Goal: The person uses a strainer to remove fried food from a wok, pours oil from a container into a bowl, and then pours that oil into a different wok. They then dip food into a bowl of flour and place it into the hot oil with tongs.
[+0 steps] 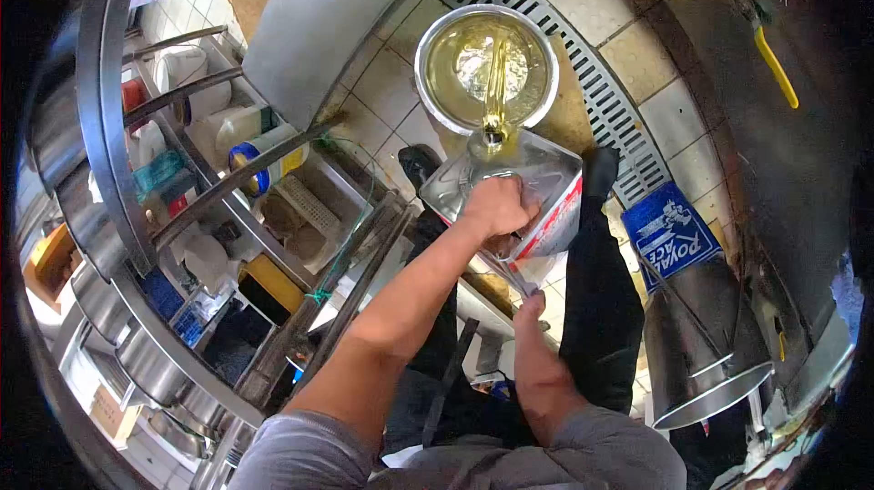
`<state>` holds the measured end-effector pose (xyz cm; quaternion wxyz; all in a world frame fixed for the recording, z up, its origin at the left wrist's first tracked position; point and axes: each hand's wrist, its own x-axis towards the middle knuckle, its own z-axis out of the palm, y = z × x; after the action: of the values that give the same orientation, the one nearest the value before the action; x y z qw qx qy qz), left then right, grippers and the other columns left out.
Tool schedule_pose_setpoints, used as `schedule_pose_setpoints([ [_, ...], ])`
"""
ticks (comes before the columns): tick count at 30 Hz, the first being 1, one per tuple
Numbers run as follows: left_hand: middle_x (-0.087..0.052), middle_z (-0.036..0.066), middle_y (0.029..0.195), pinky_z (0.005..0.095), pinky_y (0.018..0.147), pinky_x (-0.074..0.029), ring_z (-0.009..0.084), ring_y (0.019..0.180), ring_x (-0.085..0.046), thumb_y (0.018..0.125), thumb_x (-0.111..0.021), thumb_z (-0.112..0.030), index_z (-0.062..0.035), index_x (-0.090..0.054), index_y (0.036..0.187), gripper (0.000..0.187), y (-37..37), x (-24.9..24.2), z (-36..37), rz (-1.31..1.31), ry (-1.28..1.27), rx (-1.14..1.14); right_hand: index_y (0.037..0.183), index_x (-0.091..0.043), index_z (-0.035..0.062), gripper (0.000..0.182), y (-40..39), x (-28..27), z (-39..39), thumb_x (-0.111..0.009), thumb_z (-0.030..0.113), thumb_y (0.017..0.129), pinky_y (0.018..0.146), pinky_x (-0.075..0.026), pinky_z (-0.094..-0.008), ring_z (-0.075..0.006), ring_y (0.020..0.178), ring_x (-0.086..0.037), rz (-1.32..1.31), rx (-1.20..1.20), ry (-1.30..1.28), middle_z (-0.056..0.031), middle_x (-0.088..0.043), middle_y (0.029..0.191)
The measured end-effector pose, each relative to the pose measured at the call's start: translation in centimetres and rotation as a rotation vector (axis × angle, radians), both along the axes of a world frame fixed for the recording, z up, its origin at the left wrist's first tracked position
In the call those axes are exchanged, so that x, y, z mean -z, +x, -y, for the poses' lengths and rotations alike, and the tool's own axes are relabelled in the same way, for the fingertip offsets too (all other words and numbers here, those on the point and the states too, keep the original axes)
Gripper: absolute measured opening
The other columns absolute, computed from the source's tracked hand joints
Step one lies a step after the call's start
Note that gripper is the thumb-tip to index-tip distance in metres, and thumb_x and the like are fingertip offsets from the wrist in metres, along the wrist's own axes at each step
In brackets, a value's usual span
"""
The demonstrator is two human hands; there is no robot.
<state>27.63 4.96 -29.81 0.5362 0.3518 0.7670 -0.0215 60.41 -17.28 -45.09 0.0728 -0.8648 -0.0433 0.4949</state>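
A square metal oil tin [544, 182] is tipped forward, and a stream of clear yellow oil [496, 80] runs from its spout. The oil falls into a round steel pot [422, 80] on the floor, which holds more of the same liquid. My left hand [499, 208] is closed at the tin's top face, apparently round its handle, which the fingers hide. Lower down, my right hand [530, 310] grips the tin's near bottom edge; its fingers are partly hidden.
Under the pot lies a cardboard sheet [572, 94], beside a slotted floor drain [628, 126]. At right stand a blue "Royal Ace" tin [669, 235] and a tall metal container [701, 344]. Metal racks [232, 190] with tubs and bottles fill the left.
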Motion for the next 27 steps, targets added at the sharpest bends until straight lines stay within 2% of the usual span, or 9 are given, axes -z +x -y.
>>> schedule_pose_setpoints([
  [1, -0.060, 0.023, 0.080, 0.0423, 0.075, -0.046, 0.0363, 0.079, -0.059, 0.073, -0.050, -0.045, 0.0010, -0.060, 0.081, 0.048, -0.2, -0.1, -0.2, 0.006, -0.001, 0.006, 0.082, -0.056, 0.0080, 0.021, 0.1, -0.2, 0.3, -0.041, 0.022, 0.081, 0.063, -0.039, -0.0278, -0.0147, 0.068, -0.049, -0.004, 0.078, -0.012, -0.0032, -0.054, 0.079],
  [5, -0.060, 0.023, 0.085, 0.0413, 0.076, -0.046, 0.0361, 0.081, -0.059, 0.074, -0.048, -0.046, 0.0004, -0.061, 0.083, 0.049, -0.2, 1.5, 0.2, 0.004, -0.035, 0.003, 0.083, -0.057, 0.0055, 0.020, 0.6, -1.3, 1.6, -0.048, 0.023, 0.079, 0.057, -0.034, -0.0309, -0.0157, 0.064, -0.043, 0.060, 0.128, 0.020, -0.0045, -0.050, 0.077],
  [9, -0.060, 0.023, 0.089, 0.0406, 0.077, -0.046, 0.0353, 0.085, -0.058, 0.075, -0.046, -0.051, 0.0014, -0.062, 0.085, 0.056, -0.4, 1.9, -0.5, -0.013, -0.036, 0.127, 0.086, -0.057, 0.0053, 0.026, 2.5, -3.1, 1.8, -0.045, 0.027, 0.079, 0.056, -0.037, -0.0303, -0.0179, 0.065, -0.049, -0.022, -0.106, -0.196, -0.0048, -0.054, 0.081],
  [12, -0.059, 0.024, 0.091, 0.0400, 0.080, -0.045, 0.0343, 0.089, -0.058, 0.075, -0.044, -0.053, 0.0019, -0.062, 0.089, 0.060, -0.8, 1.6, -1.2, 0.033, -0.064, 0.096, 0.063, -0.045, 0.0163, 0.023, 1.2, -3.5, 1.0, -0.040, 0.032, 0.079, 0.035, -0.020, -0.0283, -0.0121, 0.037, -0.028, 0.130, 0.059, -0.152, 0.0023, -0.029, 0.048],
  [15, -0.058, 0.023, 0.097, 0.0390, 0.083, -0.044, 0.0330, 0.093, -0.056, 0.076, -0.042, -0.054, 0.0022, -0.061, 0.094, 0.062, -1.3, 1.9, -1.6, 0.029, -0.104, 0.098, 0.068, -0.043, 0.0157, 0.020, 0.9, -4.8, 0.6, -0.040, 0.030, 0.081, 0.034, -0.022, -0.0244, -0.0111, 0.039, -0.031, -0.059, 0.112, -0.091, 0.0015, -0.032, 0.050],
  [17, -0.058, 0.021, 0.101, 0.0382, 0.085, -0.042, 0.0318, 0.097, -0.055, 0.077, -0.041, -0.055, 0.0022, -0.059, 0.098, 0.064, -0.9, 3.6, -0.8, -0.008, 0.022, 0.130, 0.075, -0.048, 0.0130, 0.018, 0.0, -7.4, -0.9, -0.041, 0.028, 0.081, 0.036, -0.027, -0.0251, -0.0116, 0.045, -0.036, -0.118, 0.073, -0.175, -0.0010, -0.040, 0.060],
  [18, -0.057, 0.021, 0.102, 0.0380, 0.086, -0.042, 0.0315, 0.098, -0.055, 0.077, -0.040, -0.056, 0.0020, -0.059, 0.098, 0.064, -1.3, 2.4, -1.8, 0.047, -0.086, 0.134, 0.078, -0.050, 0.0117, 0.018, -0.5, -8.8, -1.6, -0.042, 0.027, 0.081, 0.036, -0.029, -0.0254, -0.0118, 0.048, -0.039, -0.149, 0.051, -0.216, -0.0023, -0.044, 0.065],
  [21, -0.057, 0.019, 0.105, 0.0378, 0.086, -0.042, 0.0309, 0.099, -0.054, 0.077, -0.040, -0.057, 0.0016, -0.059, 0.100, 0.066, -1.3, 1.4, -2.7, 0.076, -0.140, 0.130, 0.084, -0.052, 0.0042, 0.022, -1.9, -9.9, -3.2, -0.048, 0.025, 0.079, 0.047, -0.040, -0.0324, -0.0218, 0.064, -0.051, 0.070, 0.006, -0.279, -0.0107, -0.051, 0.077],
  [27, -0.056, 0.019, 0.107, 0.0369, 0.087, -0.041, 0.0303, 0.101, -0.053, 0.077, -0.043, -0.058, 0.0006, -0.058, 0.102, 0.065, -2.1, 1.1, -3.5, 0.047, -0.121, 0.121, 0.088, -0.051, 0.0070, 0.018, -3.4, -11.5, -4.7, -0.046, 0.024, 0.082, 0.047, -0.042, -0.0322, -0.0199, 0.063, -0.051, 0.127, 0.157, -0.318, -0.0103, -0.051, 0.075],
])
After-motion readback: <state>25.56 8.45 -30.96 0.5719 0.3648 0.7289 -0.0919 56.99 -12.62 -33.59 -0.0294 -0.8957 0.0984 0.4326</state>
